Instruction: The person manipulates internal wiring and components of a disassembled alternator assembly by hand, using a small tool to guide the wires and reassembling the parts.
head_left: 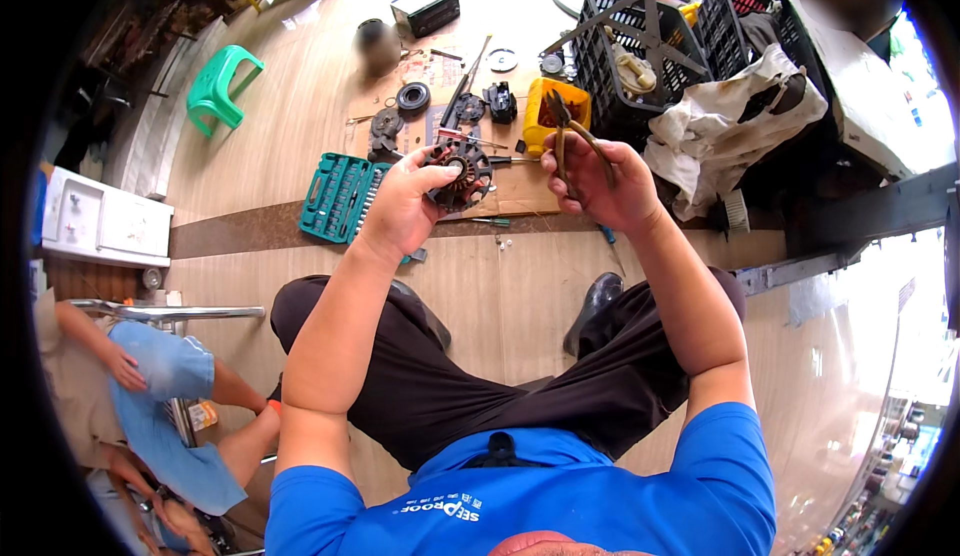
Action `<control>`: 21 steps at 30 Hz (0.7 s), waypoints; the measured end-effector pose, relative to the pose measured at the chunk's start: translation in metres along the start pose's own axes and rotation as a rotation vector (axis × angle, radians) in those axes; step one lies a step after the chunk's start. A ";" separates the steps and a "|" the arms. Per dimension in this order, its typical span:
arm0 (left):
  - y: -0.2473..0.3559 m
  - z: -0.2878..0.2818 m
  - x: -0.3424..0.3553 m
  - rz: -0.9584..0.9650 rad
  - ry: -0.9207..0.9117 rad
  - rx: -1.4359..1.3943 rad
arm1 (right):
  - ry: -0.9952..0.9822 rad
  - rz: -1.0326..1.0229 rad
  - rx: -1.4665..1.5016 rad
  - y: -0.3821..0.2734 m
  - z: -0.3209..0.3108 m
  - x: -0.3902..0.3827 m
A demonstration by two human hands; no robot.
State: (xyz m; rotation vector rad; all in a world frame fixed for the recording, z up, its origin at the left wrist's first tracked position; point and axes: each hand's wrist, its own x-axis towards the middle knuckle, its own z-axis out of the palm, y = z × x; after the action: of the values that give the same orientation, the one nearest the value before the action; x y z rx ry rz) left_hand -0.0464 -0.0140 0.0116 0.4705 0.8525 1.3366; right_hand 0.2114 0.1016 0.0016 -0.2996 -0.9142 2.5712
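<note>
In my left hand (402,196), thumb on its near face, is a round, dark, slotted motor part (467,184) with a pale, ridged hub at its middle. My right hand (622,194) grips a pair of pliers (562,146) with worn brown handles; the jaws point up and away from me and the handles are spread. The two hands are apart, above a sheet of cardboard (525,196). On it lie a black ring-shaped pulley (412,97), a round grey metal housing (386,126) and a black block-shaped part (501,102). Behind the pliers stands a cut-open yellow jug (540,124).
A teal socket set case (337,196) lies open left of the cardboard. Black plastic crates (615,41) and a dirty white cloth (720,121) crowd the far right. A green stool (222,88) stands far left. People sit at the left, one in blue shorts (165,356).
</note>
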 end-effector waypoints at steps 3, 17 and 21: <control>-0.002 0.002 0.002 0.012 0.005 0.012 | 0.115 0.061 -0.225 -0.001 0.006 0.003; -0.012 0.002 0.009 -0.022 0.127 0.070 | 0.252 -0.319 -1.960 0.023 0.021 0.004; -0.015 0.002 0.009 -0.023 0.129 0.095 | 0.240 -0.296 -1.986 0.025 0.026 0.004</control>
State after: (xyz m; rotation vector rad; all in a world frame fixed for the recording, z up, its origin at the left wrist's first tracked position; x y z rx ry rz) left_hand -0.0350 -0.0078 -0.0004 0.4510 1.0287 1.3198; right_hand 0.1919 0.0712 0.0052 -0.7774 -2.6570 0.5161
